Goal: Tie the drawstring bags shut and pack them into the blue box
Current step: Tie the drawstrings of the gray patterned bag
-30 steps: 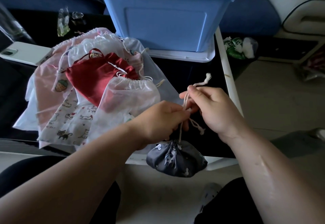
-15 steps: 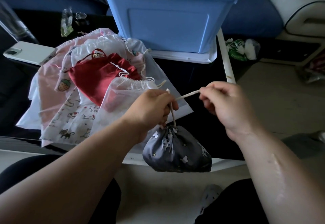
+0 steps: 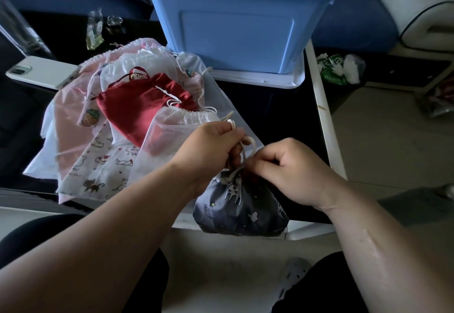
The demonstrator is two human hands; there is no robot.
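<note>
Off the near table (image 3: 317, 96) edge, left hand (image 3: 208, 145) is pinching the cord (image 3: 247, 141) loop and right hand (image 3: 292, 170) is pinching cord at the gathered neck of the grey bag (image 3: 240, 209). Best pulling both ends evenly, knot snug to neck. Blue box (image 3: 235, 30) is standing behind.

My grey bag (image 3: 235, 209) is matt printed cloth, its cord (image 3: 249, 140) twisted cotton; the blue box (image 3: 235, 28) smooth plastic, the red bag (image 3: 137, 106) satiny cloth.

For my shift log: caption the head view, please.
Left hand and right hand work the cord of a grey bag; blue box stands behind.
</note>
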